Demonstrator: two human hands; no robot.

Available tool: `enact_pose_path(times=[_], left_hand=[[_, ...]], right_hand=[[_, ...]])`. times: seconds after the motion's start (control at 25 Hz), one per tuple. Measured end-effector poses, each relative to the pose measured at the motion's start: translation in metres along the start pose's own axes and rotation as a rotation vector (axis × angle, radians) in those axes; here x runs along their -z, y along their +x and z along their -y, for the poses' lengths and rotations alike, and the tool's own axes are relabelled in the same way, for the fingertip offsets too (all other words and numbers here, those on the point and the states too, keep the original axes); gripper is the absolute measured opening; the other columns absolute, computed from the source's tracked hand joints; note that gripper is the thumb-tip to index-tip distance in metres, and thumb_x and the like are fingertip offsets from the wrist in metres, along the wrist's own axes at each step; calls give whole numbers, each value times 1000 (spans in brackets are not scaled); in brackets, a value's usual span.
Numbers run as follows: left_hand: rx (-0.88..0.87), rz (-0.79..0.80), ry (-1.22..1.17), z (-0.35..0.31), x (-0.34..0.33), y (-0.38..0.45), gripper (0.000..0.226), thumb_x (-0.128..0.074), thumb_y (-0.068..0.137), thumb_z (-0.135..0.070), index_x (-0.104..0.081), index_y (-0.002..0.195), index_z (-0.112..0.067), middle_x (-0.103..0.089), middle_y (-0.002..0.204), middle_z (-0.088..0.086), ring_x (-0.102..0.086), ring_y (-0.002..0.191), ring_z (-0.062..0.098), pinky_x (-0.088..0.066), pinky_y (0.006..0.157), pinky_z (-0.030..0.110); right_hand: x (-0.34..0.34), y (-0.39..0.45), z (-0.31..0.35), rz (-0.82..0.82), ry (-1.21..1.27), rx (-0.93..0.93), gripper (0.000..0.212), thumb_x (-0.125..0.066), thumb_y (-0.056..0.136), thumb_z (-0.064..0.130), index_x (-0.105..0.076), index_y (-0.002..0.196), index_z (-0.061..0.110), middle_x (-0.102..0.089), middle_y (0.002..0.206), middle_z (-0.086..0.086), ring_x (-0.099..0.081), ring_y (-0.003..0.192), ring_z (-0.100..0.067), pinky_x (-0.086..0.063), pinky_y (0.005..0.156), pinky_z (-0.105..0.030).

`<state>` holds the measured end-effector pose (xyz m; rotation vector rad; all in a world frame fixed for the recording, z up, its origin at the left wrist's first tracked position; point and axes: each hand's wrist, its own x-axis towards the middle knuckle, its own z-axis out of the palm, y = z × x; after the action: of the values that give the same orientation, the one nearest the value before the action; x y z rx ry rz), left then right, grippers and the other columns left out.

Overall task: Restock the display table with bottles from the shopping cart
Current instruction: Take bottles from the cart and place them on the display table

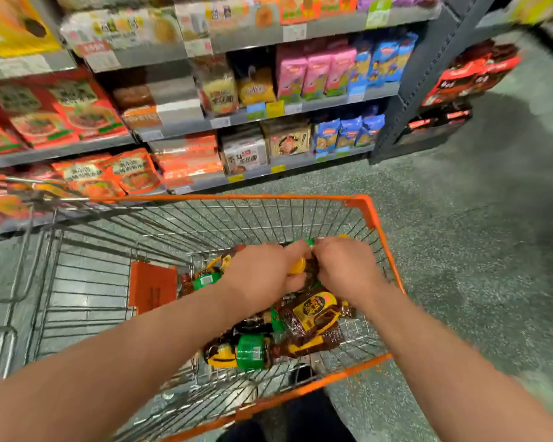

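Both hands, left (262, 275) and right (345, 269), grip bottles (300, 266) inside the cart (361, 205) (several bottles remain; counter unseen).

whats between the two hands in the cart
In the head view, a bottle with a yellow cap sits between the left hand and right hand, both gripping it above the shopping cart.
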<state>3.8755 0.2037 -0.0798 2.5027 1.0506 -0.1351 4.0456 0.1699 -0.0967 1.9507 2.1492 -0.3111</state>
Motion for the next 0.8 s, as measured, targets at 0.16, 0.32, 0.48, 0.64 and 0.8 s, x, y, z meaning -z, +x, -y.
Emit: enact_pose_path(times=[0.16,0.32,0.48,0.64,0.8], left_hand=[[-227,-34,109,-32,65,-26,38,-57,91,-43,-43,123,-28,-63,94,2,-61,89,29,-41,62,35],[-449,-63,222,-78,112,-56,38,-55,90,-50,-41,118,-28,-60,91,4,-59,92,31,-34,61,35],[-725,-83,277,-151,138,-85,38,-53,90,-54,-42,115,-28,-61,90,6,-61,93,32,-35,61,35],[-1003,-84,368,-239,140,-118,39,-53,90,-55,-44,115,-27,-63,90,8,-60,93,33,-38,64,37],[-1226,-107,379,-341,119,-172,38,-55,86,-52,-46,114,-27,-65,93,8,-62,94,33,-43,66,36]], right_hand=[[59,-69,30,-49,-24,-260,19,-52,82,22,-64,97,18,-66,97,-2,-64,97,-28,-50,71,-34],[97,-140,54,-114,-17,-491,20,-51,85,23,-63,102,18,-66,103,-2,-64,101,-28,-51,75,-34],[115,-237,68,-323,-35,-697,16,-69,74,34,-65,79,20,-65,78,-2,-68,74,-24,-49,53,-30],[109,-336,73,-345,-52,-937,36,-84,37,36,-53,46,20,-50,46,-1,-56,39,-22,-32,31,-22],[108,-450,88,-336,-47,-1147,17,-72,65,33,-61,66,19,-61,68,-3,-65,65,-27,-42,46,-29]])
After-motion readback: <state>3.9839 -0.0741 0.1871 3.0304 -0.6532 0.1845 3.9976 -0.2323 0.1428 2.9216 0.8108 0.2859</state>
